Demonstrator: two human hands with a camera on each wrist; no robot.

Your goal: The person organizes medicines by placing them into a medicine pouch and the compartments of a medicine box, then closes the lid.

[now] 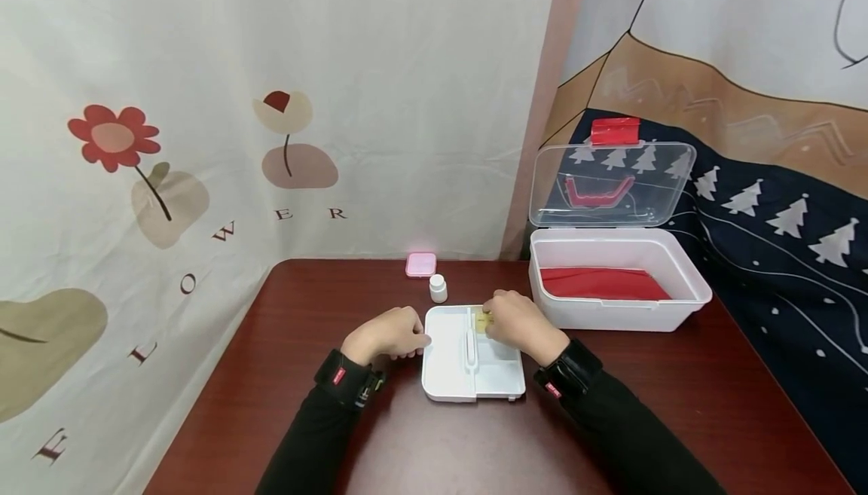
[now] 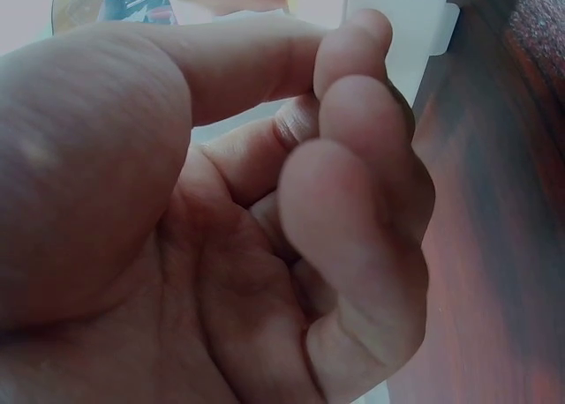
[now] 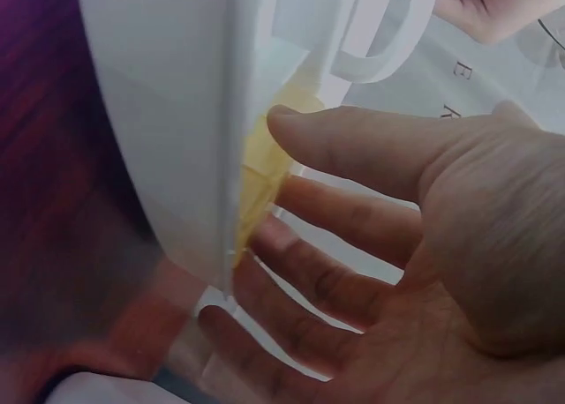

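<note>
A flat white case [image 1: 444,363] with a raised bar along its middle lies on the table between both hands. At its left edge, my left hand [image 1: 389,333] holds the case, thumb on top and fingers curled at the side. A thin yellow piece [image 1: 482,320] sits at the far right part of the case. My right hand [image 1: 518,323] pinches this piece; in the right wrist view the thumb lies on the yellow surface [image 3: 265,161] with the fingers along its other side. The palm of the left hand [image 2: 256,219] fills most of the left wrist view.
Behind the case stand a small white bottle [image 1: 438,289] and a pink square box [image 1: 420,264]. To the right, a white bin [image 1: 610,316] with its clear lid [image 1: 610,186] raised holds a red sheet [image 1: 600,284]. Printed curtains hang behind the brown table [image 1: 271,374].
</note>
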